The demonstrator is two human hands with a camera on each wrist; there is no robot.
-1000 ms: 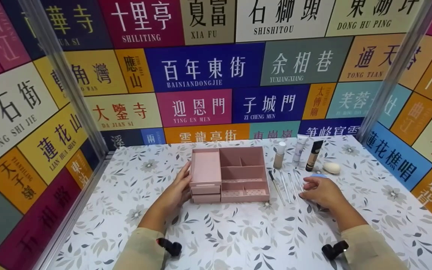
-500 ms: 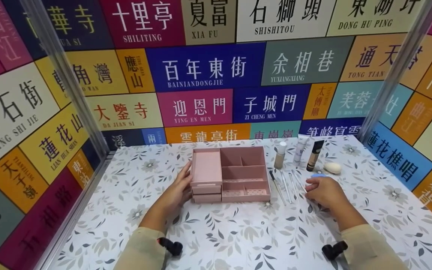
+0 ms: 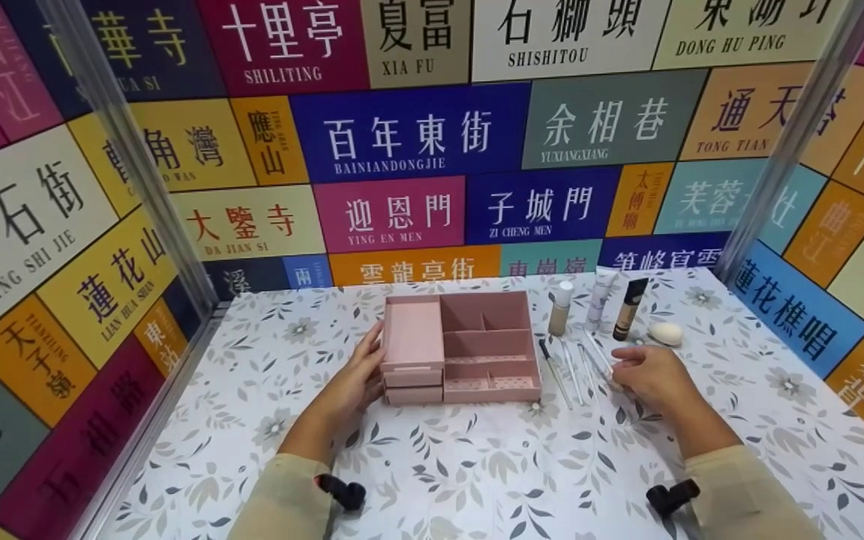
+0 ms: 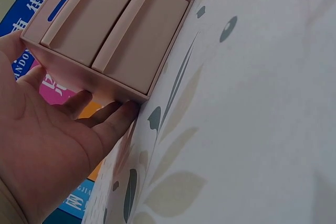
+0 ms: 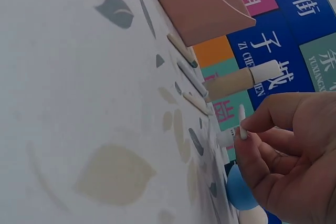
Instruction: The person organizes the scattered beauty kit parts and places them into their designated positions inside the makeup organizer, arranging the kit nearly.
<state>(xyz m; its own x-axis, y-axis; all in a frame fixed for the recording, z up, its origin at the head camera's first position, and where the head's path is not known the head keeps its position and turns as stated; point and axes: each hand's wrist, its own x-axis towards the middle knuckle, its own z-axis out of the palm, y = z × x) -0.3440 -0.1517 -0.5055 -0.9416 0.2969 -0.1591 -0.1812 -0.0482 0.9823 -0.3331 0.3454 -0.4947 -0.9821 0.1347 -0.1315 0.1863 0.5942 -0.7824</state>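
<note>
The pink desktop organizer stands on the table, with two drawers on its left part and open compartments on the right. My left hand rests its fingertips against the organizer's left side wall; in the left wrist view the fingers touch the side of the drawer block. To the right of the organizer, my right hand pinches a slim white stick between thumb and index finger. The stick's far part slants up off the table. Its kind is hard to tell. Several similar thin sticks lie beside it.
Behind the sticks stand a bottle with a white cap, a white tube and a black-capped foundation tube. A cream egg-shaped sponge lies near them, and a blue rounded thing shows beyond my right hand.
My right hand has shifted slightly up and right, and the white stick it pinches now tilts upward. The blue thing behind it is hidden in the head view. The left hand stays still.
</note>
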